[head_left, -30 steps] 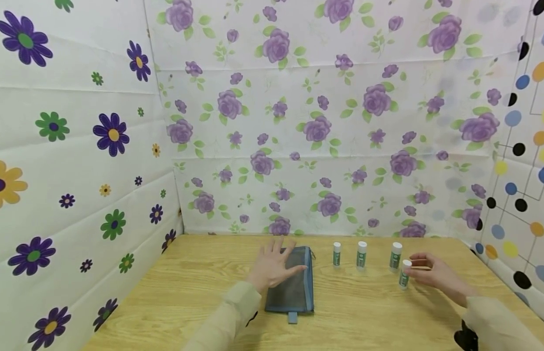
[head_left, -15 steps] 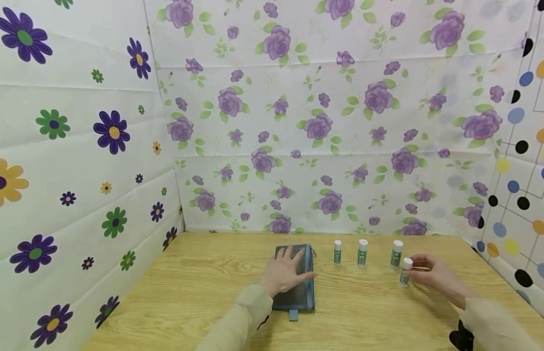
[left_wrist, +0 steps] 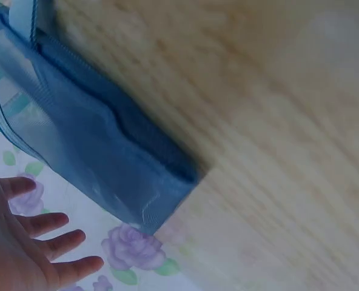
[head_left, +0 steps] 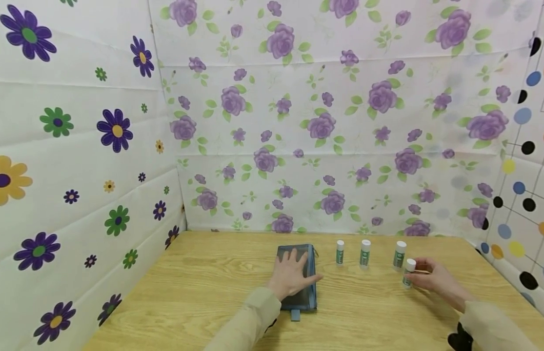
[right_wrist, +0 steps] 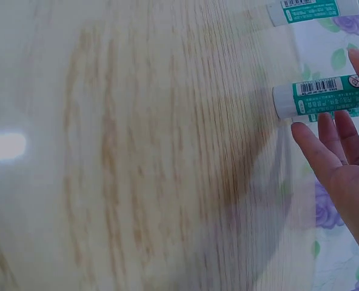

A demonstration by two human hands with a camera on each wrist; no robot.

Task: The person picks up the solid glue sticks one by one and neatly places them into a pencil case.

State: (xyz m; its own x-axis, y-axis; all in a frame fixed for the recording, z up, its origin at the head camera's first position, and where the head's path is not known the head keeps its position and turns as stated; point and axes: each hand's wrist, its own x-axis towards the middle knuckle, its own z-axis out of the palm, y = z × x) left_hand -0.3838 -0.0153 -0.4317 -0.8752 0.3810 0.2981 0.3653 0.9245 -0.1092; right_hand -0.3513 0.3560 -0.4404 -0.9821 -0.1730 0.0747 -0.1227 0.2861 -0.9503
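A blue-grey mesh zip pouch [head_left: 310, 287] lies on the table, its tab toward the near edge. My left hand [head_left: 292, 278] is spread over it with fingers straight and thumb out to the right; in the left wrist view a gap shows between the fingers and the pouch [left_wrist: 100, 139]. At the right, my right hand [head_left: 436, 280] pinches a small upright glue stick [head_left: 408, 280] with white cap and green label. The right wrist view has the thumb and fingers on either side of this glue stick [right_wrist: 325, 94].
Behind stand three more upright glue sticks: one close behind the held one [head_left: 399, 254], one in the middle [head_left: 365, 253], and one nearest the pouch [head_left: 339, 252]. The wooden table [head_left: 201, 287] meets flower-patterned cloth [head_left: 236, 195] at the back and sides.
My left hand has moved right and slightly nearer, further over the pouch. My right hand stays at the same glue stick. The head view has shifted slightly.
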